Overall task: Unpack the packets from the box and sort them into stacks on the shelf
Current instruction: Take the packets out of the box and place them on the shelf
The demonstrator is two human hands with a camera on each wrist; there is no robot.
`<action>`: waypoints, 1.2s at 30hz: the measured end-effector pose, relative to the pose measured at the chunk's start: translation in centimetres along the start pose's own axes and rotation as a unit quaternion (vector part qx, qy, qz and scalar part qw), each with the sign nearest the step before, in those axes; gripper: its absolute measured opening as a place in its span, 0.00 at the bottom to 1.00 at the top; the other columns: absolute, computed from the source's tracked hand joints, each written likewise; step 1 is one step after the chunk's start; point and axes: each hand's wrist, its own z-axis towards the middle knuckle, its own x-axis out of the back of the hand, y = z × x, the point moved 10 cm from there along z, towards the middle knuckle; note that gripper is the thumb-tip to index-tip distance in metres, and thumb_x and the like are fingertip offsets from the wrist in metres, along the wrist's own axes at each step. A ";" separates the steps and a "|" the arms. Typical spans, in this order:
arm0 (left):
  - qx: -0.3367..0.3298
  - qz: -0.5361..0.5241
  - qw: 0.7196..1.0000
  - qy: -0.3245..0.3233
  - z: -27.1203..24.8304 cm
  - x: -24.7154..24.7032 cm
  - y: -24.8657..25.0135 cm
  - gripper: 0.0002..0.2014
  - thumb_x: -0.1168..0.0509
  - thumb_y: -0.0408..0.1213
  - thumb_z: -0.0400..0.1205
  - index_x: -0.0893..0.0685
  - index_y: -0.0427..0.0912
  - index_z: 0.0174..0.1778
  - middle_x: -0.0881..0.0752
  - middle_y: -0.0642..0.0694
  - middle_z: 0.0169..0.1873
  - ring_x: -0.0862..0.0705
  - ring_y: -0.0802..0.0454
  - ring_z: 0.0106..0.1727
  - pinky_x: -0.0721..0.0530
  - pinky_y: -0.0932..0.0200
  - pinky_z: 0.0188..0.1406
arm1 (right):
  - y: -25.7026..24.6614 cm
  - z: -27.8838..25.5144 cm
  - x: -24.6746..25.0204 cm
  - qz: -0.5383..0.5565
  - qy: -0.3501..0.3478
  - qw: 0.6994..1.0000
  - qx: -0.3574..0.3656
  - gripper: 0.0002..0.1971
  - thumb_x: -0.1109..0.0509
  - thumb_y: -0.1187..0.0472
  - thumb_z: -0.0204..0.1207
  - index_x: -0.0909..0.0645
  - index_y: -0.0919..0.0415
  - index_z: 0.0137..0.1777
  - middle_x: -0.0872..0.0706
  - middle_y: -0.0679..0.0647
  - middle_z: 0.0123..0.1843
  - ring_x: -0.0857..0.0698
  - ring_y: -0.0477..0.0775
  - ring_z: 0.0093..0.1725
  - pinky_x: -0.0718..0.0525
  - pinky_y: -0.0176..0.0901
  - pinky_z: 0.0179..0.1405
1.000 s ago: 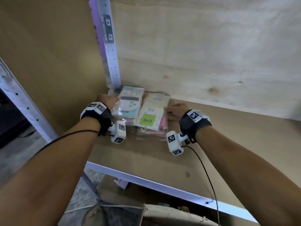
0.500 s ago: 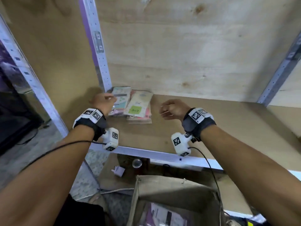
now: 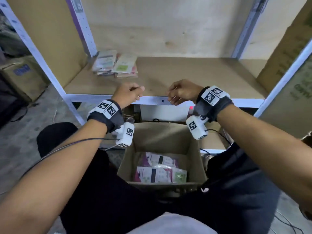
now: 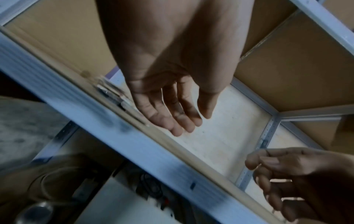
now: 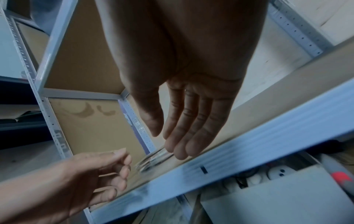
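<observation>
A metal shelf (image 3: 194,76) with a board backing holds two stacks of packets (image 3: 116,65) in its back left corner. Both the left hand (image 3: 128,93) and right hand (image 3: 183,92) hover empty, fingers relaxed, above the box (image 3: 162,137) holding more packets. Those glossy stacks look loose; another packet dropped carelessly could slide them together

Head view evenly lit, soft indoor light, no glare — shelf (image 3: 194,73) uprights bow at the edges. Both wrist views dimmer, bluish; palms in shadow. Shelf's front rail (image 4: 153,151) smeared by motion blur — packets (image 5: 153,159) there indistinct.
</observation>
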 end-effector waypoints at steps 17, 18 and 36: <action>0.218 0.153 0.943 -0.199 -4.8 -15.0 -20.1 0.13 0.33 0.42 0.85 0.10 0.39 0.40 0.11 0.44 0.35 0.15 0.51 0.34 0.17 0.62 0.37 | 19.4 3.0 -11.3 -0.166 -0.132 0.970 -0.122 0.09 0.33 0.70 0.78 0.12 0.63 0.45 0.08 0.61 0.43 0.11 0.51 0.33 0.09 0.43 0.41; 0.239 0.144 0.938 -0.205 -5.0 -15.4 -21.4 0.13 0.33 0.43 0.85 0.11 0.41 0.38 0.11 0.46 0.34 0.15 0.54 0.32 0.18 0.65 0.33 | 20.6 3.5 -12.1 -0.174 -0.140 0.966 -0.132 0.09 0.33 0.69 0.78 0.11 0.61 0.45 0.07 0.61 0.44 0.10 0.53 0.34 0.08 0.46 0.42; 0.377 0.240 0.862 -0.240 -6.5 -18.5 -33.0 0.21 0.35 0.33 0.84 0.25 0.29 0.72 0.19 0.33 0.68 0.18 0.34 0.67 0.20 0.51 0.62 | 31.9 7.9 -22.5 -0.285 -0.253 0.904 -0.195 0.15 0.34 0.62 0.81 0.16 0.70 0.62 0.14 0.66 0.64 0.15 0.65 0.63 0.17 0.48 0.61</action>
